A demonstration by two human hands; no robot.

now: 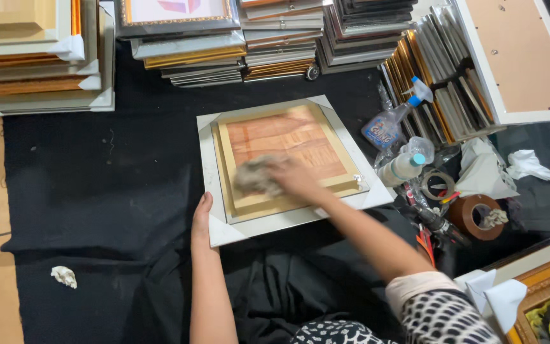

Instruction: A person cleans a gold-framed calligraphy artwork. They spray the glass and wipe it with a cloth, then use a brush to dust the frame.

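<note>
A square picture frame [345, 137] with a silver-white outer border, a gold inner moulding and glass over a brown backing lies flat on a black cloth. My right hand [293, 177] presses a crumpled grey rag [254, 176] onto the glass near the frame's lower left; both are blurred. At the frame's lower left edge rests my left hand [202, 218], thumb along the border, steadying it.
Stacks of frames [189, 51] line the back; upright frames [437, 83] stand at right. A spray bottle [389, 121], a second bottle [405, 167], tape rolls [475, 216] and tools lie right of the frame. A paper wad [63, 276] lies at the left.
</note>
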